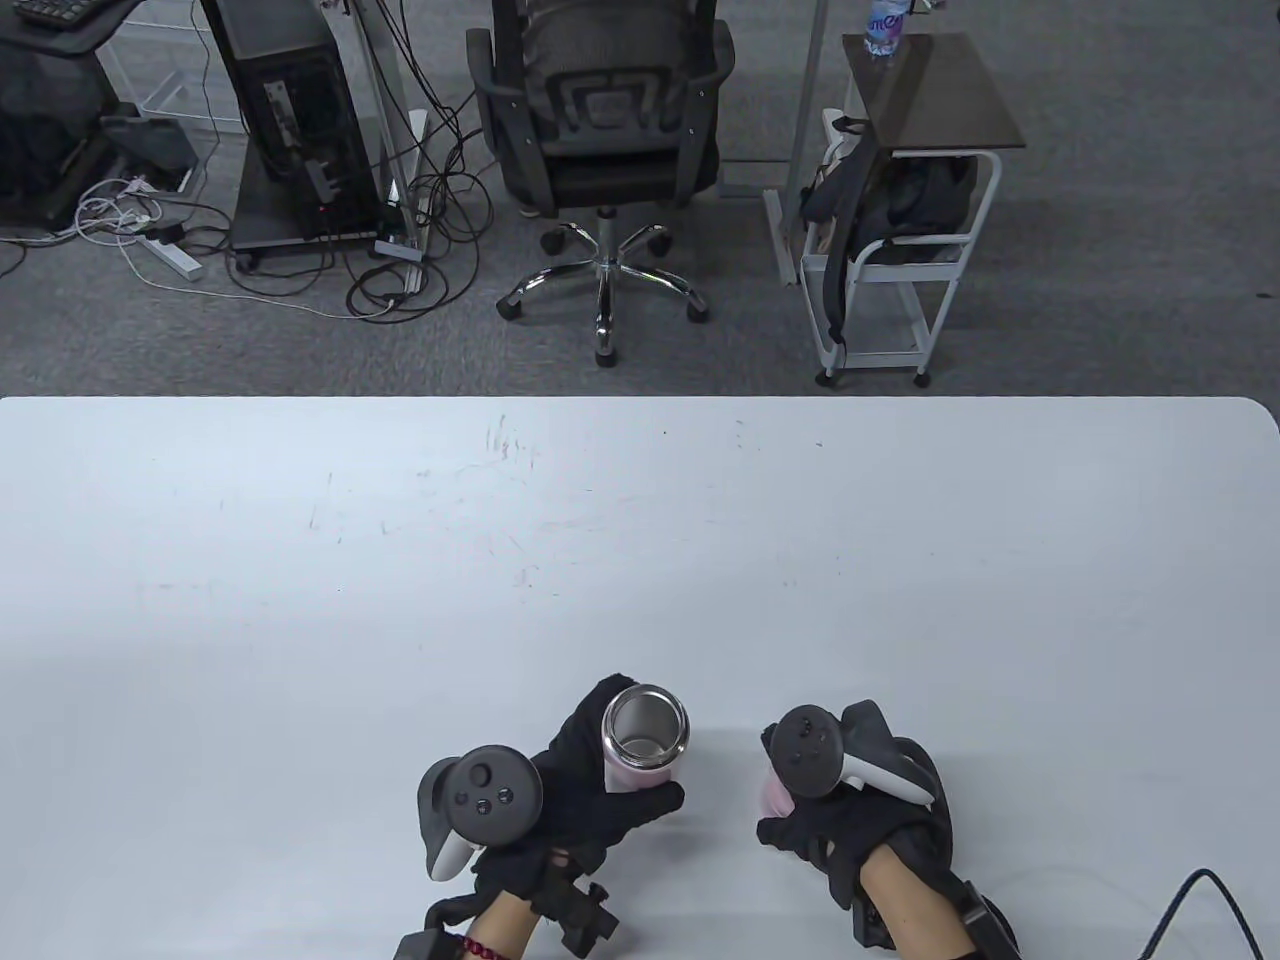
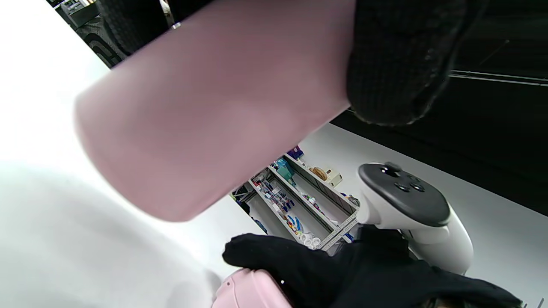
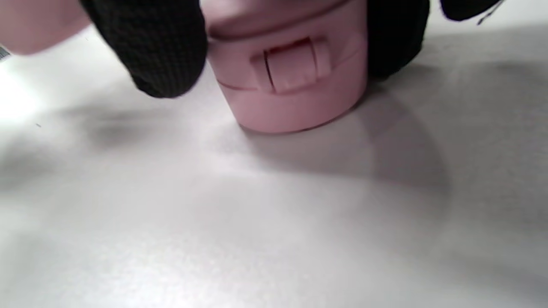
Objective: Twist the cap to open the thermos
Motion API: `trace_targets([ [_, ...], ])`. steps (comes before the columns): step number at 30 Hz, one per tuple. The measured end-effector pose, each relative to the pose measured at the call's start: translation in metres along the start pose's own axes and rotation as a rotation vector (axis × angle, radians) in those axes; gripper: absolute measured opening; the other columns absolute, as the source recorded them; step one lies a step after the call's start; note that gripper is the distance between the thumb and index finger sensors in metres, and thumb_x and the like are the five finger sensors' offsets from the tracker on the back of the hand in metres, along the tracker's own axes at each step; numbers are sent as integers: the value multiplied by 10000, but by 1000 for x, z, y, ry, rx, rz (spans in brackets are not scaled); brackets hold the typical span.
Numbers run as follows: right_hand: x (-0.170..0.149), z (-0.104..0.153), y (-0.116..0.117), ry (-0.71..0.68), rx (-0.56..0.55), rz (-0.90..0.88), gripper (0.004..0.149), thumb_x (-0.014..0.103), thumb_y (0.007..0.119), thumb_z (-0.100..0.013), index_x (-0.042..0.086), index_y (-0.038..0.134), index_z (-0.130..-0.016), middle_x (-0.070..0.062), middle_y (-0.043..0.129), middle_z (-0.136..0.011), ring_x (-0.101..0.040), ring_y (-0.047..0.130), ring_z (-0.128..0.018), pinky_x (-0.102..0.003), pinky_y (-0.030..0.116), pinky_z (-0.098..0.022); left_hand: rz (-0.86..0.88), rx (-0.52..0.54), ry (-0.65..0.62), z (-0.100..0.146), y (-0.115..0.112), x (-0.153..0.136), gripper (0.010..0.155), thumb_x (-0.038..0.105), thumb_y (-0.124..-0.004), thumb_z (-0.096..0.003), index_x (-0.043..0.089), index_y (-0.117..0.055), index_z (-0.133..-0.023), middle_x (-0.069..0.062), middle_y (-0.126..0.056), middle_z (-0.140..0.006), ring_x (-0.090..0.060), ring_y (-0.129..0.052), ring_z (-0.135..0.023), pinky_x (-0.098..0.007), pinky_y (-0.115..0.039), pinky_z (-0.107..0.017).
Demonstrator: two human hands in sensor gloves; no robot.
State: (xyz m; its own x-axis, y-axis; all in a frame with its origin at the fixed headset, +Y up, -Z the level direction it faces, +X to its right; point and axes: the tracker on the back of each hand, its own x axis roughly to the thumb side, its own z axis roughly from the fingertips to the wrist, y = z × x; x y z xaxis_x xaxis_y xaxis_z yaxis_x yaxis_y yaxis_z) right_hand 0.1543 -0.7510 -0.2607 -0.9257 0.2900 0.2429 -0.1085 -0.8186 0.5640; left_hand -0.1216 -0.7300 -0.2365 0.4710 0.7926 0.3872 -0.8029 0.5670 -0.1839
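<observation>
White table [image 1: 300, 600], near edge: right hand [image 1: 850, 800] holds the removed pink cap [image 3: 291, 85] down on the surface, left hand [image 1: 570, 800] grips the open thermos [image 1: 645, 745] beside it, which should stay upright.

We see the table [image 1: 640, 560] evenly bright from above, its far edge bowed. Both wrist views are soft; glare washes the left one, perhaps overexposed, and the cap [image 3: 291, 81] casts a broad shadow.
</observation>
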Motion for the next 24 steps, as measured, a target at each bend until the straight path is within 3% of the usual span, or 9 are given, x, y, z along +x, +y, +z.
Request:
trace_targets([
  [4, -9, 14, -15, -15, -172, -91, 882, 535, 693, -491, 87, 265, -1118, -363, 343, -1076, -573, 570, -878, -794, 410, -600, 30, 1, 30, -1, 0, -5, 965, 437, -944, -337, 210, -335, -1049, -61, -452, -1136, -405, -626, -1000, -539, -717, -702],
  [7, -18, 25, -27, -12, -359, -96, 845, 512, 691, -499, 74, 316, -1117, -374, 370, -1067, -580, 588, -865, -792, 424, -591, 61, -16, 74, -2, -3, -11, 986, 401, -966, -316, 225, -327, -1045, -47, -439, -1137, -418, -620, -1001, -546, -720, -697],
  [10, -26, 31, -34, 15, -440, -98, 824, 486, 699, -506, 69, 334, -1116, -370, 387, -1063, -583, 581, -868, -798, 413, -591, 81, -58, 131, -5, -8, -20, 991, 373, -975, -318, 235, -317, -1045, -38, -422, -1143, -422, -603, -1014, -500, -715, -730],
  [15, -32, 30, -33, 20, -436, -144, 809, 478, 697, -509, 66, 355, -1115, -374, 395, -1064, -591, 580, -866, -804, 406, -588, 50, -114, 179, -8, -12, -33, 1017, 388, -974, -319, 263, -278, -1050, -7, -414, -1147, -399, -605, -1022, -488, -721, -728],
  [18, -31, 30, -33, 16, -425, -155, 808, 483, 694, -509, 70, 357, -1116, -372, 399, -1065, -593, 579, -869, -805, 406, -588, 59, -83, 207, -5, -10, -35, 1014, 400, -970, -318, 262, -282, -1051, -14, -424, -1147, -393, -619, -1019, -486, -730, -730],
  [19, -32, 30, -33, 16, -421, -157, 809, 482, 694, -510, 69, 354, -1117, -371, 398, -1066, -593, 578, -869, -805, 404, -588, 50, -93, 206, -6, -11, -35, 1005, 411, -960, -328, 266, -278, -1052, -12, -423, -1149, -382, -616, -1022, -526, -724, -708],
  [24, -32, 29, -32, 10, -413, -158, 810, 490, 687, -510, 72, 353, -1118, -370, 401, -1067, -595, 578, -869, -805, 403, -589, 15, -135, 210, -6, -15, -38, 941, 469, -887, -388, 296, -235, -1045, -14, -384, -1157, -327, -574, -1041, -522, -683, -739],
])
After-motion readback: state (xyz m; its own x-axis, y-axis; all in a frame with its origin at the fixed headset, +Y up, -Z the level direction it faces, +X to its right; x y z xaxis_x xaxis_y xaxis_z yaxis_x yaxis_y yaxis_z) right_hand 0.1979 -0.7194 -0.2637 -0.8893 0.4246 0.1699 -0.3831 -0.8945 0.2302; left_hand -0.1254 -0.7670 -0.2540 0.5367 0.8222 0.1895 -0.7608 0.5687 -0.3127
